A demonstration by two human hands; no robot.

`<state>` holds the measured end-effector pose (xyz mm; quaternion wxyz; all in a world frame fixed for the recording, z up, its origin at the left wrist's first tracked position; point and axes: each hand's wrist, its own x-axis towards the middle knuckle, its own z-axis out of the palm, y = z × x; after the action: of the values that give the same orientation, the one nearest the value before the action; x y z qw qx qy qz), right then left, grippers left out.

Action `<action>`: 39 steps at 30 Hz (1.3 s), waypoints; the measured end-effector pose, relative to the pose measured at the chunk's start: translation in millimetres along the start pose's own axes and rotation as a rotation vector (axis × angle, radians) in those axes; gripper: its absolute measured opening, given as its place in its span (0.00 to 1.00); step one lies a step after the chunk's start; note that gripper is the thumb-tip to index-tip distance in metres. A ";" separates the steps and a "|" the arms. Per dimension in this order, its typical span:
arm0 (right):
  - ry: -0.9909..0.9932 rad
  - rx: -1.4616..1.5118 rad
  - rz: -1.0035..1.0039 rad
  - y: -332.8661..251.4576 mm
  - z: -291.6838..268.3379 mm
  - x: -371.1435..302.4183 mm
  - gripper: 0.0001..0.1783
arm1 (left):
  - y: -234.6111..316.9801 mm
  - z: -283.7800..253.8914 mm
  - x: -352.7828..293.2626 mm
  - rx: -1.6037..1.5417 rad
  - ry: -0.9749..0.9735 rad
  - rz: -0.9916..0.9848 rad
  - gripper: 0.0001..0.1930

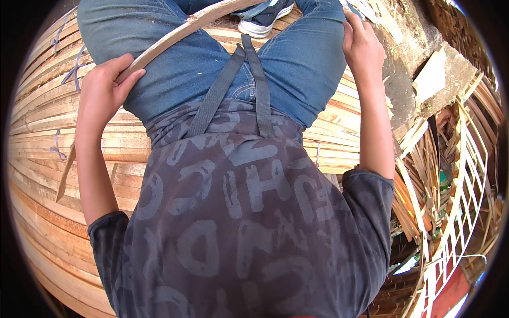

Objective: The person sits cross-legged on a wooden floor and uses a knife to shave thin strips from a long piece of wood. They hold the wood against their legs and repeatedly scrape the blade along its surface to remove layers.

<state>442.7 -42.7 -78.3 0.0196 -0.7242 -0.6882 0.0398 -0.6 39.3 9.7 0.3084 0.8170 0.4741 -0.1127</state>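
Observation:
A long, slightly curved wooden strip crosses above my left thigh and runs out at the top edge. My left hand is closed round it, thumb and fingers on either side. The strip's rear end shows beyond my left forearm. Over my right knee, my right hand has its fingers bent together near the top edge. A pale bit shows by its fingertips, but I cannot make out what it holds. My legs in blue jeans are spread, with a dark shoe between them.
Long sawn wooden slats lie stacked under and to my left, some tied with purple string. Rough stone blocks stand at the right. Beyond them are a pale lattice frame and loose thin strips.

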 end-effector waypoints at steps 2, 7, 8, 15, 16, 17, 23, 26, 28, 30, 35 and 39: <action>-0.024 0.050 -0.036 -14.7 -9.8 5.6 0.15 | 3.2 -1.0 1.8 0.005 -0.014 -0.058 0.17; -0.088 0.215 -0.229 -61.9 -42.2 2.3 0.14 | 1.5 -0.7 1.2 0.000 0.021 -0.013 0.17; -0.073 0.237 -0.284 -57.1 -39.9 3.5 0.15 | 1.2 -0.8 0.8 0.006 0.019 -0.012 0.17; -0.012 -0.065 -0.084 42.8 9.5 0.0 0.16 | 4.2 -2.6 5.4 -0.001 0.048 0.025 0.16; -0.088 -0.145 -0.038 28.5 5.9 -0.6 0.16 | 2.9 -3.3 5.3 0.003 0.021 0.022 0.16; -0.165 -0.225 0.009 15.2 1.8 -0.1 0.16 | 2.0 -3.9 4.5 0.008 -0.006 0.021 0.16; -0.125 -0.019 -0.141 -36.2 -36.2 9.7 0.15 | 1.4 -3.9 0.7 0.006 -0.012 -0.023 0.17; -0.139 0.180 -0.265 -54.5 -44.9 4.7 0.10 | 0.9 -1.4 3.4 -0.017 0.004 -0.014 0.17; -0.098 0.109 -0.252 -44.9 -36.4 0.7 0.11 | -1.6 1.3 -2.7 -0.041 0.017 -0.020 0.17; -0.061 -0.124 -0.047 5.7 -9.8 -1.3 0.15 | 2.4 1.3 -0.9 -0.010 0.021 -0.008 0.17; -0.259 -0.295 0.377 145.3 -15.0 -16.6 0.18 | -5.8 -1.8 2.6 -0.006 0.017 0.014 0.16; -0.095 -0.128 0.431 107.5 -27.5 -30.1 0.17 | -6.4 5.7 -6.2 -0.081 0.057 -0.032 0.15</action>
<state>550.5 -77.6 -59.0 -0.0678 -0.8515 -0.5189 0.0334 -8.6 33.7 5.7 0.3256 0.7991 0.4997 -0.0751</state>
